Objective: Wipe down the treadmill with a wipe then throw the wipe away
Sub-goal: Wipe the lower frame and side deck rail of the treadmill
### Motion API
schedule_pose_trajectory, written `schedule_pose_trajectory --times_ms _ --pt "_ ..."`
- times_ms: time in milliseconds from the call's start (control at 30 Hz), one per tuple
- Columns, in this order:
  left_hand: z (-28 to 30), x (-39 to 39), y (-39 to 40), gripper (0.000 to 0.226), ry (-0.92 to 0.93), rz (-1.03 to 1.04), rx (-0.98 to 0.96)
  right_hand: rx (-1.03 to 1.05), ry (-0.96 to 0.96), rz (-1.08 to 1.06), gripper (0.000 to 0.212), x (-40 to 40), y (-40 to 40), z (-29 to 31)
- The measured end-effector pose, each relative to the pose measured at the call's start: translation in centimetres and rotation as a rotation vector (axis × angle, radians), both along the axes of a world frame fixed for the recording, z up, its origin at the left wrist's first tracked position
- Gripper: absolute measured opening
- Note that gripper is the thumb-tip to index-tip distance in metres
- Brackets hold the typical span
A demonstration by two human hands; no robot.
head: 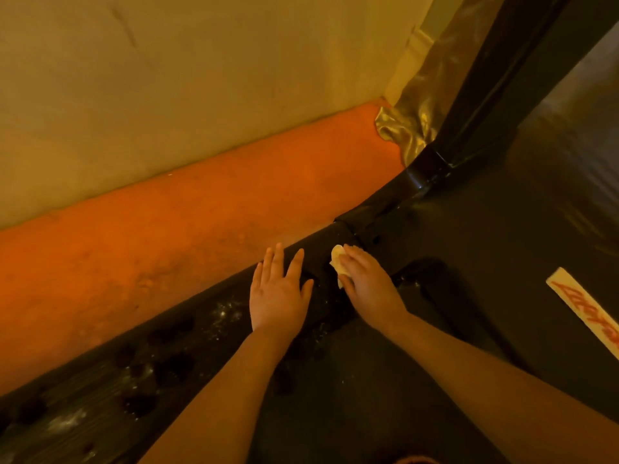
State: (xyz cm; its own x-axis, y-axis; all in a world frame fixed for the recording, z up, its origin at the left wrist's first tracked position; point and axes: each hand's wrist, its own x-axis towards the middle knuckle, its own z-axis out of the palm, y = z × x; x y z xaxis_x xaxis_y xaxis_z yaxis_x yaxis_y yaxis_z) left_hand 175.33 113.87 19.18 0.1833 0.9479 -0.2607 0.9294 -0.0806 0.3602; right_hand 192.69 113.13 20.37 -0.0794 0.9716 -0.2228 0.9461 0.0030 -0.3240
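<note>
**Q:** While both forearms reach in from the near edge, what lies closest to the camera?

**A:** Near left: the treadmill (469,262) side rail (110,380), black, ribbed, dotted with round dimples and flecked with pale dust. Near right of it, the dark belt surface.

**Q:** Left hand?

**A:** Left hand (279,296) lies flat, palm down, on the side rail. Fingers straight and slightly spread, tips pointing far. It holds nothing.

**Q:** Right hand, and the wipe?

**A:** Right hand (366,283) sits just right of the left, apart from it. Fingers extended and laid over the wipe (338,262), pressing it onto the rail. Wipe is pale and crumpled; its edge shows at the fingers' left side, the rest hidden under the hand. It lies at the rail's far end, just short of the joint where the upright (475,105) meets the base.

**Q:** Further right?

**A:** A pale label (582,306) with red lettering on the dark cover, unreadable, cut by the frame edge.

**Q:** Beyond the hands?

**A:** Orange floor (167,236) runs along the rail's left side. Past it, a plain tan wall (167,78). At the far corner, crinkled shiny sheeting (412,128) sits beside the upright, touching the floor.
</note>
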Motion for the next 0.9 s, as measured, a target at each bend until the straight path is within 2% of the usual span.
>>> schedule_pose_trajectory --times_ms 100,267,433,600,700,900 --pt "-1.4 1.6 0.1 0.06 0.047 0.052 0.011 0.004 -0.068 0.165 0.053 2.7 0.4 -2.2" --pt "-2.4 2.9 -0.3 0.06 0.132 0.102 0.021 -0.005 -0.072 0.31 0.062 4.9 1.9 -3.8" --pt "-1.9 3.6 -1.3 0.06 0.163 0.177 0.002 0.029 0.096 0.256 0.053 4.0 3.5 -3.3" --pt "-1.1 3.3 -2.5 0.063 0.231 0.19 -0.141 0.046 -0.008 0.301 0.06 3.4 3.6 -3.7" --pt "-0.8 2.7 -3.1 0.064 0.265 0.202 -0.16 0.04 -0.017 0.29 0.071 3.8 2.9 -4.0" --pt "-1.3 2.4 -3.2 0.066 0.263 0.227 -0.158 0.03 -0.027 0.291 0.076 5.0 0.8 -4.5"
